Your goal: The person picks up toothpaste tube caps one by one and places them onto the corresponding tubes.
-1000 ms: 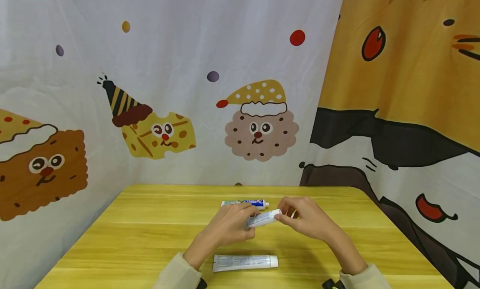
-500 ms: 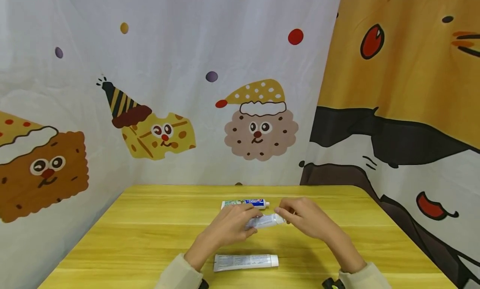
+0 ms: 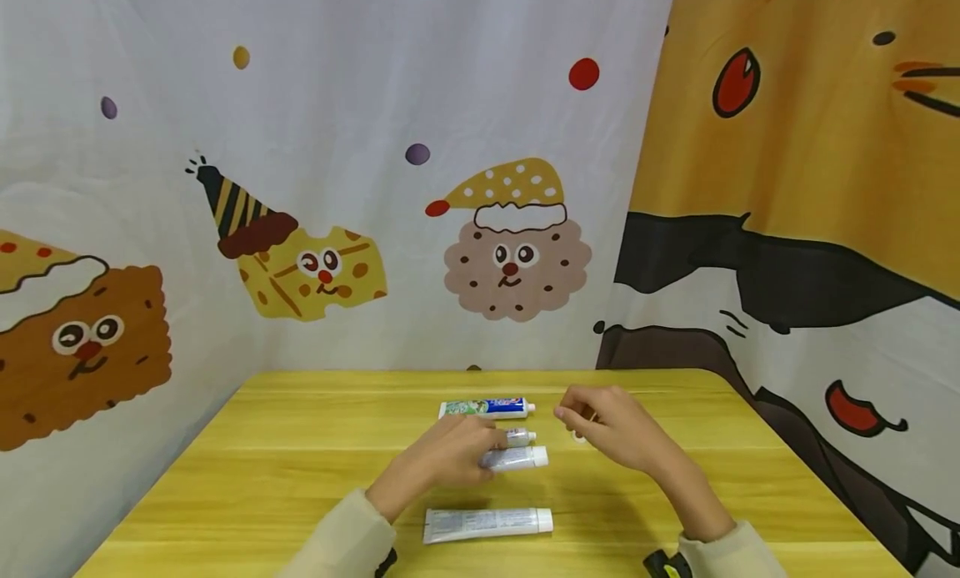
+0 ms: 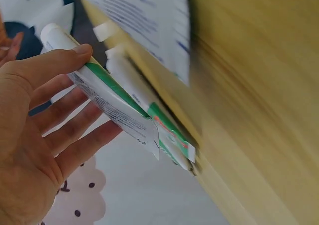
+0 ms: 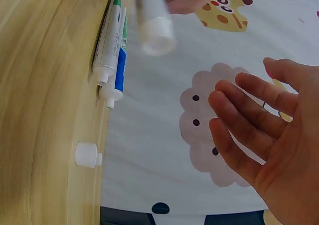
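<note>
Left hand: I watch the left hand pinch the held tube between thumb and fingers towards its middle, which I judge leaves the white-capped end free to reach
Held tube: off the table, its cap towards the right-hand side, presumably so the other hand can get at it
Right hand: I read the right hand as empty, fingers relaxed and parted
Bare-nozzle pair: the silver-white tube and the blue-green tube lie side by side at the far side, nozzles the same way, likely lined up on purpose
Loose cap: the white cap sits near the right hand; I cannot tell whether the bit behind it is another
Near tube: the capped near tube lies closest to the person, well apart, within easy reach
</note>
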A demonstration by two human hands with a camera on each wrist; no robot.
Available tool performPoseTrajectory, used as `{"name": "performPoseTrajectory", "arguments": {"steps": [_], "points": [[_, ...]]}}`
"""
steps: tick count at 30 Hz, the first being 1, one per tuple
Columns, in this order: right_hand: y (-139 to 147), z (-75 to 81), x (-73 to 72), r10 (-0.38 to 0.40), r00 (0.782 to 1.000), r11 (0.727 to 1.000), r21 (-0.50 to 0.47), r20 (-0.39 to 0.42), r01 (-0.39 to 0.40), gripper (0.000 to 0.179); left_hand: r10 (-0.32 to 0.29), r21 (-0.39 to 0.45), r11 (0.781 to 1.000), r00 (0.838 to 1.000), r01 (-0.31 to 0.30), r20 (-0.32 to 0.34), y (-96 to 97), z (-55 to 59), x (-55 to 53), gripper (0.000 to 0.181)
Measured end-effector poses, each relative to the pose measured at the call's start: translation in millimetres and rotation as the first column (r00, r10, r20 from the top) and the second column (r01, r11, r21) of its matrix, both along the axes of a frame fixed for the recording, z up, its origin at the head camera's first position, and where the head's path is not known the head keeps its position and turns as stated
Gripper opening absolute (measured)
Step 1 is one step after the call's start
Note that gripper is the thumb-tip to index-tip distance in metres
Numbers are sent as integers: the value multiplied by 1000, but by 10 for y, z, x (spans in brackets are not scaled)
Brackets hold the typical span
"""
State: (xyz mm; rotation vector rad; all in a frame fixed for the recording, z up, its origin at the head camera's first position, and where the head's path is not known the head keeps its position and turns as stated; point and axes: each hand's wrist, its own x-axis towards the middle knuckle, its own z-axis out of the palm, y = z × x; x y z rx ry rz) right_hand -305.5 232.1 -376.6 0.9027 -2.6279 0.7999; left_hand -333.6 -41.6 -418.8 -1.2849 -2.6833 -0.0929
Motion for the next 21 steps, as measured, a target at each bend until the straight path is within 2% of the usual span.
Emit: {"name": "performPoseTrajectory", "arguments": {"steps": [5,10,15,21], "points": [[4,7,3,-7,1000,1000,7,26,7,18,7,-98,995,1000,-6,5,19,-53,-59,27],[6,16,5,-12,999,1000,8,30,12,16,-26,-186,982,999,19,-37,60,-76,-72,23],[20,19,7,-11,1000,1000,-2,25,11,13,-25,-227,974,999,16,-37,92,-103,-67,25],[33,13,2,3,999,1000,-4,34,-3,13,1,-218,976,1000,-2,-2,99,-155,-81,32]]}}
